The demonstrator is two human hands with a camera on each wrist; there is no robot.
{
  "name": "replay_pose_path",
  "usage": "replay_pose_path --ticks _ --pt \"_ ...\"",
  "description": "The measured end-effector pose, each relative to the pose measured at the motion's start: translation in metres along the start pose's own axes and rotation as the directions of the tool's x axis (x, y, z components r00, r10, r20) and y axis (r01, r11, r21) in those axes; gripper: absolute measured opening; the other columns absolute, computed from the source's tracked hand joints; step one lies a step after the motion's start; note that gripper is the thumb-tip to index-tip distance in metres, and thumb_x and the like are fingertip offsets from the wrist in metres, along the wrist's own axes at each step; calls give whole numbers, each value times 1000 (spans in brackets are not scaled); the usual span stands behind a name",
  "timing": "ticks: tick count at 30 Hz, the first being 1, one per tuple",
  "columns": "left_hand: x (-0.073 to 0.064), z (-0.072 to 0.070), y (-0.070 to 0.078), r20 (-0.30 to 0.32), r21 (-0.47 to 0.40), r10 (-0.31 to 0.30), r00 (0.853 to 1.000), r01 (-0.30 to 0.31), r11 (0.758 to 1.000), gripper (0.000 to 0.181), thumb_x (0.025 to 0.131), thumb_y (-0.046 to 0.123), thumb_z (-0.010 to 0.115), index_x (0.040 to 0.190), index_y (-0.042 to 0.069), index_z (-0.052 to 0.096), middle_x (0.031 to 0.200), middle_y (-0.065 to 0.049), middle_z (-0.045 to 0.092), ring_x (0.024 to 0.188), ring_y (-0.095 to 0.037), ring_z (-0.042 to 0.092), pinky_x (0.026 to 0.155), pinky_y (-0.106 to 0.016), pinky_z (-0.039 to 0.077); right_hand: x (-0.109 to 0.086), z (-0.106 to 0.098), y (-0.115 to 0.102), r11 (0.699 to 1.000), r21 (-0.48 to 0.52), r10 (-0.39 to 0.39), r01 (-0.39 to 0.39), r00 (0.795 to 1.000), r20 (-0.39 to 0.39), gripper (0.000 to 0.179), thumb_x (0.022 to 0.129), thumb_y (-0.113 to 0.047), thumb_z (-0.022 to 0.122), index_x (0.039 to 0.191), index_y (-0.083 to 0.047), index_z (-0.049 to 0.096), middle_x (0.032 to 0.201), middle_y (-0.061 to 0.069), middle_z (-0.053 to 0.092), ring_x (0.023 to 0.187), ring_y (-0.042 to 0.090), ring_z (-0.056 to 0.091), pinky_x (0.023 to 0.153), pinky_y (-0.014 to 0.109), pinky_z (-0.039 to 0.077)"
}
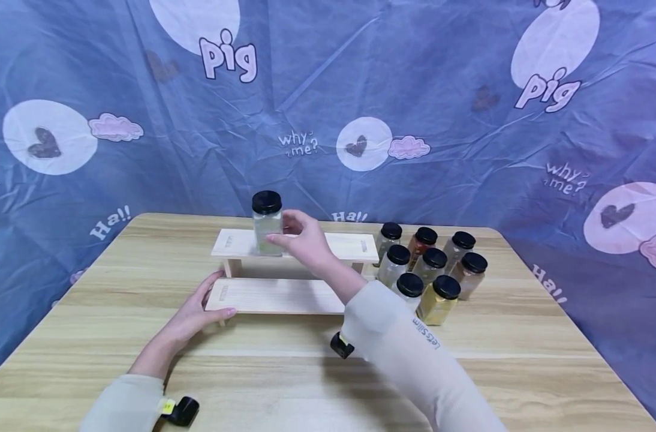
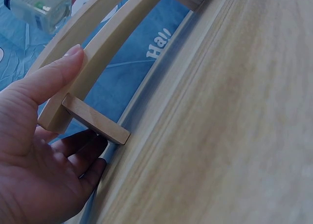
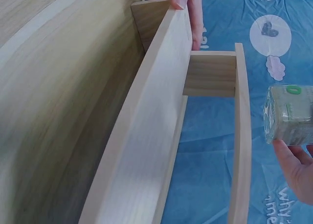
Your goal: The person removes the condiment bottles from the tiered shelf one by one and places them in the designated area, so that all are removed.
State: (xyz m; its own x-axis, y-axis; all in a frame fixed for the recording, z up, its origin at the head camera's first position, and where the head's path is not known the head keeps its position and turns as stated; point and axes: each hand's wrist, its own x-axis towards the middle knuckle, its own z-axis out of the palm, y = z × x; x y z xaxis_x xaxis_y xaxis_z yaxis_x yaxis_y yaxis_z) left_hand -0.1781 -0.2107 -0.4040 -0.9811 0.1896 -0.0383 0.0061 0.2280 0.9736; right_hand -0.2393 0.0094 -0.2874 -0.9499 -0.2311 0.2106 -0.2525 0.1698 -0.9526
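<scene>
A two-tier wooden rack [image 1: 285, 297] stands on the table. My left hand [image 1: 193, 315] grips the left end of its lower shelf; in the left wrist view the thumb [image 2: 68, 70] lies along the shelf edge and the other fingers curl near the end support. At the upper tier's left part, my right hand [image 1: 309, 246] holds a clear jar [image 1: 267, 222] with a black lid and pale contents. The jar is upright. In the right wrist view a gap separates the jar's base [image 3: 269, 114] from the upper shelf [image 3: 242, 136].
Several black-lidded jars stand grouped to the right of the rack, among them one with yellow contents [image 1: 436, 306] and one with red [image 1: 421, 243]. A blue printed cloth [image 1: 317, 90] hangs behind the wooden table [image 1: 263, 372].
</scene>
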Motion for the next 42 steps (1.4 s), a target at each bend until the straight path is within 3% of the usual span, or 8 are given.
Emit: replay_pose_path --ticks 10,14,29,42 --pt "0 0 -2 -3 -2 0 1000 0 1000 92 71 15 70 139 10 9 133 -23 24 117 -35 28 95 -48 19 -16 -17 -9 1000 25 -12 11 1000 19 53 68 -3 71 117 -2 50 97 10 61 88 16 56 73 24 45" --pt "1 0 -4 -1 -2 15 1000 -15 1000 90 71 14 70 138 9 10 130 -23 29 113 -34 33 92 -45 24 -24 -27 -11 1000 30 -7 6 1000 22 55 68 -3 71 119 -3 49 99 10 61 89 17 56 75 25 45" --pt "1 -2 -6 4 -7 23 1000 -23 1000 88 72 12 69 138 11 11 126 -20 34 105 -27 40 85 -34 32 -50 -72 -23 998 -15 65 -65 998 -7 60 69 -6 71 123 -4 44 107 11 57 97 20 53 75 30 45" --pt "2 -1 -4 7 -8 26 1000 -26 1000 89 72 13 69 138 9 9 128 -22 31 110 -32 35 90 -43 26 -80 -122 -30 994 -91 59 -63 997 -42 57 69 -7 71 121 -7 48 108 12 57 94 21 54 76 31 44"
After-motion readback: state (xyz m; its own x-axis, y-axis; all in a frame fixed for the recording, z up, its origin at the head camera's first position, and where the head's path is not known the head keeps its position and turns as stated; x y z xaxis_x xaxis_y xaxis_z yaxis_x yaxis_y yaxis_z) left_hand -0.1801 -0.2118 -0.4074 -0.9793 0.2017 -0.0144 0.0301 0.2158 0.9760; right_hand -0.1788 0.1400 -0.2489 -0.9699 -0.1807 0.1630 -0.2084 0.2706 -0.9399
